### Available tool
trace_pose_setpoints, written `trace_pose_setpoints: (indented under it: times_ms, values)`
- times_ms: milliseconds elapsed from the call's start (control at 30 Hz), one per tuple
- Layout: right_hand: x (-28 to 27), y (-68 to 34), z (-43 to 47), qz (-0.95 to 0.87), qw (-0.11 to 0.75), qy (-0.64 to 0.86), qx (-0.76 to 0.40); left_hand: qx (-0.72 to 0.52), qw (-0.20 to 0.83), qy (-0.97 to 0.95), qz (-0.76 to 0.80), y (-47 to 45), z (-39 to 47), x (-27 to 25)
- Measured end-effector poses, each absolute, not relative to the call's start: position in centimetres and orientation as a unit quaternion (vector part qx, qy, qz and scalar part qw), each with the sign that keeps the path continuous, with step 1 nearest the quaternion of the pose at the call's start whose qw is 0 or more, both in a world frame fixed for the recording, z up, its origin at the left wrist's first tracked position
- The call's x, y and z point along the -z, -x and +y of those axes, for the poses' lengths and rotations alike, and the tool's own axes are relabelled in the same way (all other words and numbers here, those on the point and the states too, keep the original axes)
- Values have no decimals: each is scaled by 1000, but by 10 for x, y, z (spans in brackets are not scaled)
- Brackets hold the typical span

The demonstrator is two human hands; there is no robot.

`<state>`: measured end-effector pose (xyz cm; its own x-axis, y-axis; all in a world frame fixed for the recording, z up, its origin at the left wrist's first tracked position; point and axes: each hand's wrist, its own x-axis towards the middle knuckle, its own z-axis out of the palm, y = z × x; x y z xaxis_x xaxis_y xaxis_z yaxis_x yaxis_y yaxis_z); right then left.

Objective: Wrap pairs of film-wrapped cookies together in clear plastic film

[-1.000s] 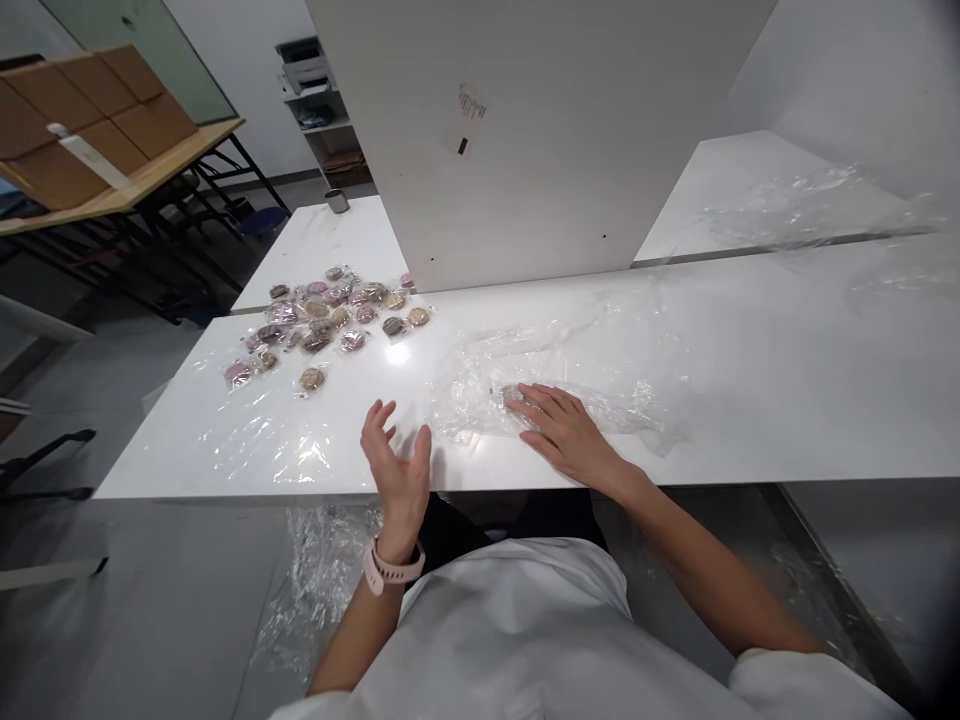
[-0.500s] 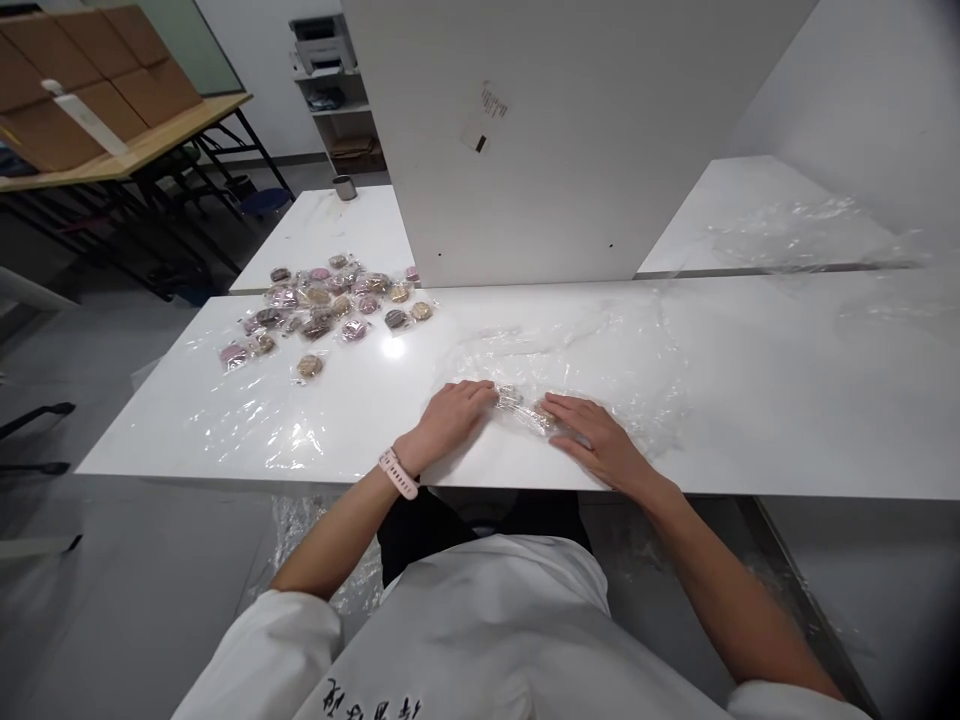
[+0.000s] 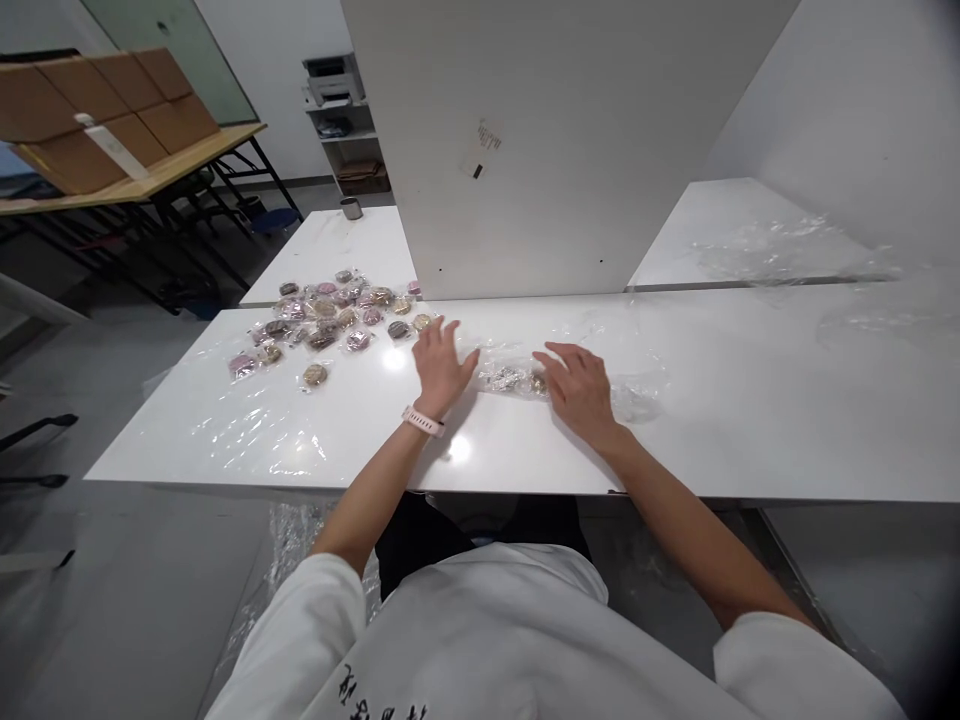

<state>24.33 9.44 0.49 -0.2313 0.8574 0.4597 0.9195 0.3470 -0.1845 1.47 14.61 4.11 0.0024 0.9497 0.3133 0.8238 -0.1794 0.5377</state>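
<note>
Two round, biscuit-like pieces lie side by side in a crumpled strip of clear plastic film (image 3: 504, 379) on the white table. My left hand (image 3: 441, 370), with a pale pink watch band at the wrist, is left of this strip, its fingers spread and holding nothing. Over the strip's right part is my right hand (image 3: 581, 388), fingers apart and bent, its fingertips beside the right-hand piece (image 3: 537, 380). Whether those fingertips touch the film I cannot tell. Beyond my left hand lies a group of individually wrapped round pieces (image 3: 322, 335), pink, brown and tan.
A tall white panel (image 3: 525, 150) rises at the table's (image 3: 787, 400) far edge. More clear film (image 3: 795, 250) lies at the back right. Behind on the left, cardboard boxes (image 3: 112, 130) stand on a wooden table, and a metal cup (image 3: 351, 208) is on a farther white surface.
My left hand has lifted off the strip and moved left and away from me, fingers spreading. The film is now gathered into a narrower strip, farther from the table's front edge.
</note>
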Motion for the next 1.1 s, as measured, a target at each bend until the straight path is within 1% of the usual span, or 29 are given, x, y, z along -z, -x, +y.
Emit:
trace_pose_setpoints:
  times_ms: [33,67,133,200,233,267,333,400,467,600,700,800,867,933,1000,1033,1100]
  values:
    - [-1,-241,91,-806,229,543,49,-370,138,-646,654,-9,138,-41]
    - [3,-239,89,-826,203,526,29,-417,196,-579,673,-3,131,-41]
    - [11,-236,88,-844,162,511,-11,-477,356,-434,676,7,122,-43]
    - [18,-234,89,-843,154,515,-35,-492,523,-315,621,13,119,-46]
    - [20,-234,89,-839,162,517,-38,-490,589,-278,580,12,120,-48]
    - [22,-233,90,-838,172,517,-38,-483,639,-260,539,10,121,-50]
    - [22,-233,91,-837,184,514,-33,-470,685,-281,481,-1,122,-52]
    - [21,-234,91,-842,184,507,-28,-460,663,-379,453,-16,119,-53]
    - [20,-235,91,-847,178,501,-28,-411,599,-528,440,-32,113,-50]
    - [16,-232,92,-843,192,501,-31,-228,380,-806,393,-45,103,-37]
    - [10,-229,78,-832,236,502,13,-170,227,-898,335,-43,102,-23]
    - [8,-240,41,-781,308,536,87,-147,123,-924,330,-44,101,-12]
    - [10,-259,9,-697,331,619,146,-139,82,-927,338,-47,100,-9]
    - [14,-285,-16,-614,288,712,183,-136,67,-927,342,-50,99,-9]
    - [17,-307,-26,-583,241,756,177,-135,66,-928,342,-52,99,-11]
    - [17,-313,-25,-588,232,758,162,-135,66,-928,341,-53,100,-13]
    - [13,-312,-11,-630,254,726,111,-138,66,-928,338,-52,100,-14]
